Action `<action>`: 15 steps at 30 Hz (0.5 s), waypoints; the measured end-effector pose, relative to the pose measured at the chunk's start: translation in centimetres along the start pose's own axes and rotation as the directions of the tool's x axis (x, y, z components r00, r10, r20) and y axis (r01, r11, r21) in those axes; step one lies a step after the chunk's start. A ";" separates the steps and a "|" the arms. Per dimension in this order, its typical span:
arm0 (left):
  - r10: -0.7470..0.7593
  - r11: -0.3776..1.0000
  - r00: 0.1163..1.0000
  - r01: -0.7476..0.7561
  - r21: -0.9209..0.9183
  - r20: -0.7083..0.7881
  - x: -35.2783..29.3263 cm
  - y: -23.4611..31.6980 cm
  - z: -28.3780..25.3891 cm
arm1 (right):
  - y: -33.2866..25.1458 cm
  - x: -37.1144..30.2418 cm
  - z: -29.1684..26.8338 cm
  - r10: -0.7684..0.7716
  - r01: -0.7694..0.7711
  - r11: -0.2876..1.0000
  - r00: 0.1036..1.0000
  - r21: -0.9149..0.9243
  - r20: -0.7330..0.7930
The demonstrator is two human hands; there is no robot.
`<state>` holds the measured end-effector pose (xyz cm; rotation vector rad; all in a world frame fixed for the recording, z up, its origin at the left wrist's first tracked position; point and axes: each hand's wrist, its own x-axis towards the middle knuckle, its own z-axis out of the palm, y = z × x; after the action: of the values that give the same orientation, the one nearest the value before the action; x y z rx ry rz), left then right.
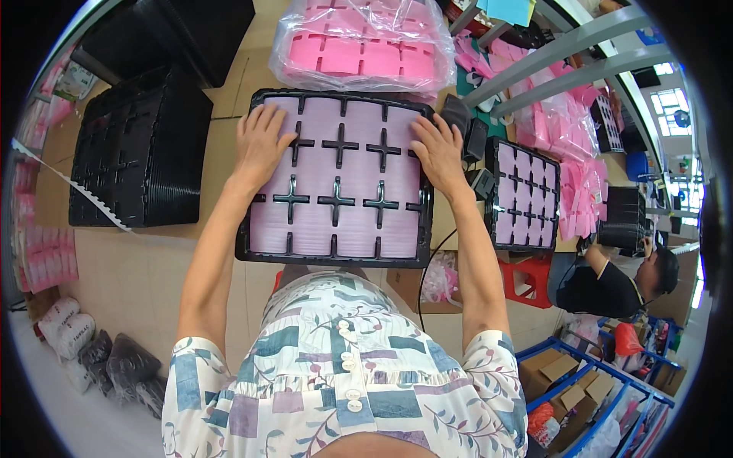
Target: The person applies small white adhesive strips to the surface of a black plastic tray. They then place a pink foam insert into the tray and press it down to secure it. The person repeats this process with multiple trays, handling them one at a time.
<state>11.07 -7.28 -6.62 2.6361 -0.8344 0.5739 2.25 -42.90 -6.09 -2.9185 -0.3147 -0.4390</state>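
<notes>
A black plastic tray (334,262) lies in front of me, its compartments filled with pale lilac sheets (317,237). Black cross-shaped dividers (337,145) stand up between the sheets. My left hand (262,141) rests at the tray's far left corner, fingers spread over the rim and a lilac sheet. At the far right corner my right hand (439,149) lies with its fingers apart on the edge. Neither hand is closed round anything. Just beyond the tray sits a clear plastic bag of pink slotted sheets (363,53).
A tall stack of black trays (141,153) stands at the left, with a large black box (168,38) behind it. Another lilac-filled tray (524,195) sits at the right beside pink pieces (584,195). Grey metal bars (565,53) cross the far right. A co-worker (618,282) is further right.
</notes>
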 end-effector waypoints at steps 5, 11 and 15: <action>0.049 0.994 0.986 -0.032 -0.107 0.160 -11.2 3.4 -9.2 | -5.6 -9.2 -6.2 -0.086 0.084 0.985 0.996 0.154 0.006; 0.058 0.985 0.939 0.001 -0.171 0.338 -17.5 5.2 -11.2 | -8.8 -15.3 -5.9 -0.091 0.098 0.995 0.965 -0.014 0.247; 0.047 0.993 0.951 -0.012 -0.116 0.307 -16.6 5.0 -10.8 | -8.9 -14.6 -6.7 -0.107 0.115 0.993 0.957 -0.014 0.270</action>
<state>-7.36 1.09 -3.97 2.6487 -0.9650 0.1133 -15.25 -38.30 -3.01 -2.9998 -0.5150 -0.0584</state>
